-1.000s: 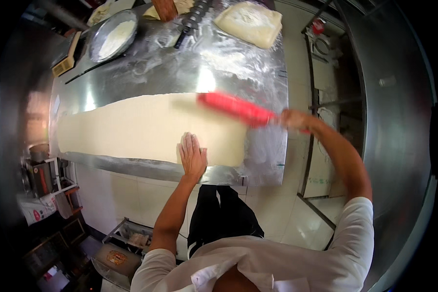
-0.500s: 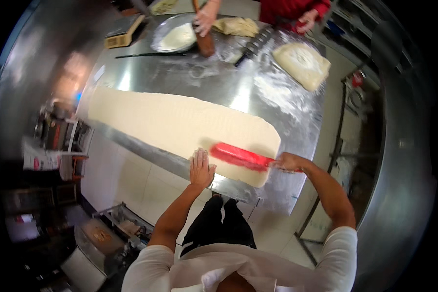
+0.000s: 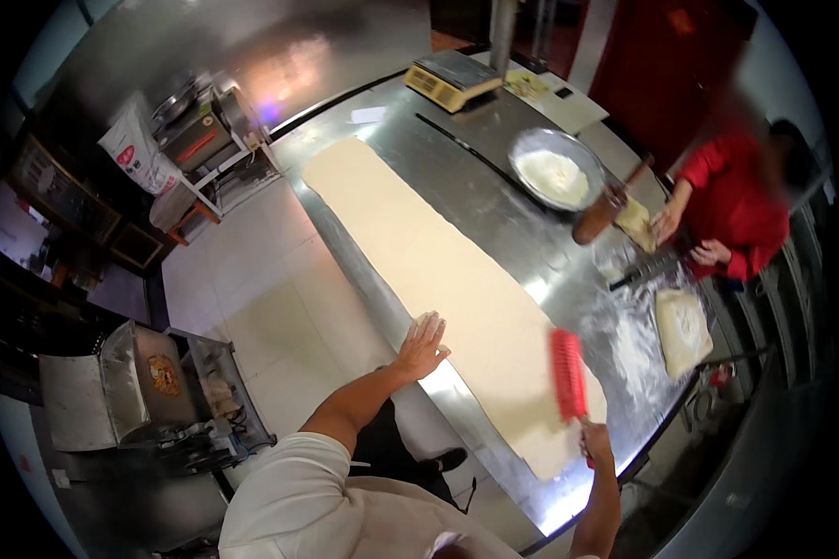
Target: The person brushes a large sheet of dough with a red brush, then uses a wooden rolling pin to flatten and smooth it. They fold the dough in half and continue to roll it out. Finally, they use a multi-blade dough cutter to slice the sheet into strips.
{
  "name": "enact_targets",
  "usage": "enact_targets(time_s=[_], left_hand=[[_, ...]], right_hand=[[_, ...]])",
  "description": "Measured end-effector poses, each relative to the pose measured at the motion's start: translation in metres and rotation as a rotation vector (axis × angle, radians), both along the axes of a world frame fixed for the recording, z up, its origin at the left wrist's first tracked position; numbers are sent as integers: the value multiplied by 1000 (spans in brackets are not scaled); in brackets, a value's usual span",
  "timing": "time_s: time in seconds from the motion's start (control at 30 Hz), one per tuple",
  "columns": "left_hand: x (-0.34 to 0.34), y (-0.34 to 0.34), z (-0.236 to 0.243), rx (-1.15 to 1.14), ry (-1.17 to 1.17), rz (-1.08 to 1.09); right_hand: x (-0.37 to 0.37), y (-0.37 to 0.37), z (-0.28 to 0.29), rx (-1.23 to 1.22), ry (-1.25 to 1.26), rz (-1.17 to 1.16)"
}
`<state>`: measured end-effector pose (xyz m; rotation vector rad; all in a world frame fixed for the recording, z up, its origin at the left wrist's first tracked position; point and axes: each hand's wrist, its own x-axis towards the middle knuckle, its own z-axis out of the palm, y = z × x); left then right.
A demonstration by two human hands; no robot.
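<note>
The left hand [image 3: 423,347] lies flat, thumb spread, on dough [image 3: 466,298]; the right hand [image 3: 595,442] grips a red tool [image 3: 567,373], its blurred head perhaps touching the dough.

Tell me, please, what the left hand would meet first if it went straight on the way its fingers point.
The left hand seems to rest on the dough sheet, so more dough comes first; past its far edge, probably the thin black rod, though depth is unclear.
</note>
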<state>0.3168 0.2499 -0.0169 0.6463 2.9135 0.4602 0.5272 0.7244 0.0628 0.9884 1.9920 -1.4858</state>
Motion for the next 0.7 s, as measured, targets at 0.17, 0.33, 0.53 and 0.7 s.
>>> enact_targets(time_s=[0.17,0.33,0.53,0.7], left_hand=[[-95,-89,-8,54,34,-29],[-176,-174,-15,59,-23,69],[-259,-229,-3,151,-119,348],[-314,-285,-13,379,-122,810]], right_hand=[[-9,-75,2,214,183,-260],[-72,-232,40,89,-16,-136],[-215,-318,42,55,-13,212],[-374,-385,30,-44,66,448]])
